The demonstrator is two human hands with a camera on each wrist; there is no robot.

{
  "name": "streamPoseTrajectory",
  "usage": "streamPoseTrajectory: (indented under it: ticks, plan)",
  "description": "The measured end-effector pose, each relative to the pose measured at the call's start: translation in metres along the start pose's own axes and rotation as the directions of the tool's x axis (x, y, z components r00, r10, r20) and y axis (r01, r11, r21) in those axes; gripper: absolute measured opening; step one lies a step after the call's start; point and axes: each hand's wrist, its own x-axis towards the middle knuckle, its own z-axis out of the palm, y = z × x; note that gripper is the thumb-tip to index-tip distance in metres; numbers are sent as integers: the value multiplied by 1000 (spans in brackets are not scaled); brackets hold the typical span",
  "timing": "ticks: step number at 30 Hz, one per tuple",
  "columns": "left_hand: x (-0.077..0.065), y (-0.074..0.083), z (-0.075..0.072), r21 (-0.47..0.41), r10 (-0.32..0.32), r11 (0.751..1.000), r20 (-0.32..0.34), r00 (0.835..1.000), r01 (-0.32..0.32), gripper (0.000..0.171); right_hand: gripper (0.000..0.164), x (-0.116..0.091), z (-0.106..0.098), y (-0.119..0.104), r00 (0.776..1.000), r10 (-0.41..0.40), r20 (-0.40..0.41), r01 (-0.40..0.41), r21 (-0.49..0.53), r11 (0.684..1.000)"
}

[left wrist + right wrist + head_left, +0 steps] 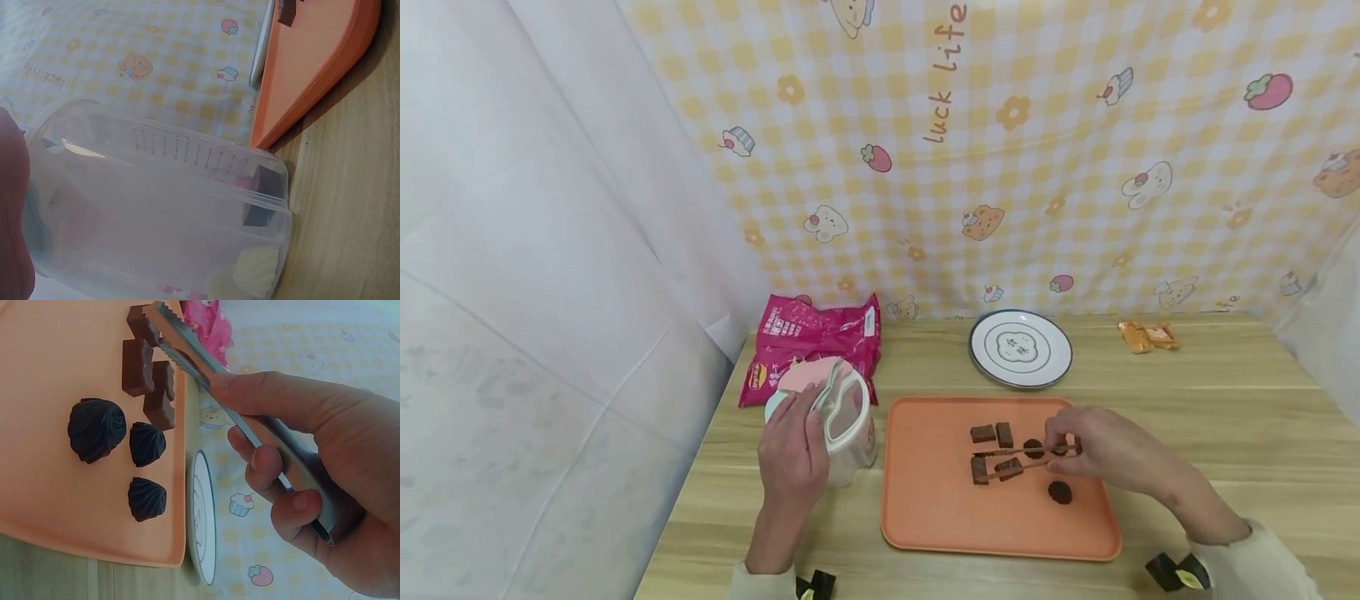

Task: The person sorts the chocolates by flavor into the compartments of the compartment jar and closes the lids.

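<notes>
My left hand (pixel 793 454) holds the top of a clear plastic container (pixel 848 467), its fingers at the raised pink-and-pale-blue lid (pixel 811 375). Through the container's wall, the left wrist view shows dark blocks (pixel 267 181) and a cream-coloured shell-like piece (pixel 256 272). Metal tongs (pixel 240 425) are gripped in my right hand (pixel 1105 446) over the orange tray (pixel 955 529). Their toothed tips are apart at a brown chocolate block (pixel 980 472); whether they squeeze it I cannot tell. Several other chocolate blocks (pixel 137 367) and dark ridged round chocolates (pixel 97 430) lie on the tray.
A magenta snack bag (pixel 823 333) lies behind the container. Behind the tray is a white plate with a dark rim (pixel 1021 348). Small orange packets (pixel 1148 336) lie at the back right, before the yellow checked cloth (pixel 1075 208).
</notes>
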Motion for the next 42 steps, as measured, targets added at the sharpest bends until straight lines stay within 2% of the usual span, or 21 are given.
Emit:
streamPoseTrajectory:
  ticks: [10, 18, 21, 26, 32, 35, 39, 42]
  plan:
    - [2, 0, 1, 4, 3, 1000, 4, 1000, -3, 36, 26, 1, 0, 0, 998, -42, -47, 43, 7, 999]
    - [1, 1, 1, 14, -11, 1000, 24, 1000, 11, 37, 16, 6, 1, -10, 989, 35, -147, -15, 134, 991]
    - [1, 1, 1, 13, -16, 1000, 30, 999, 16, 37, 15, 11, 1, -18, 976, 42, -212, -2, 188, 982]
    - [1, 1, 1, 8, -12, 1000, 23, 1000, 11, 37, 17, 24, 6, -36, 942, 34, -334, 48, 234, 971]
    - [1, -1, 2, 7, 6, 1000, 6, 1000, -6, 37, 15, 42, 20, -59, 913, 66, -402, 68, 309, 949]
    - [0, 0, 1, 9, -10, 1000, 23, 1000, 9, 37, 15, 51, 27, -69, 905, 73, -420, 71, 318, 946]
    - [0, 1, -1, 10, -26, 1000, 46, 999, 26, 37, 16, 63, 33, -79, 915, 82, -395, 70, 355, 932]
    - [1, 1, -1, 4, -9, 1000, 25, 1000, 9, 36, 15, 72, 37, -85, 921, 65, -385, 86, 362, 928]
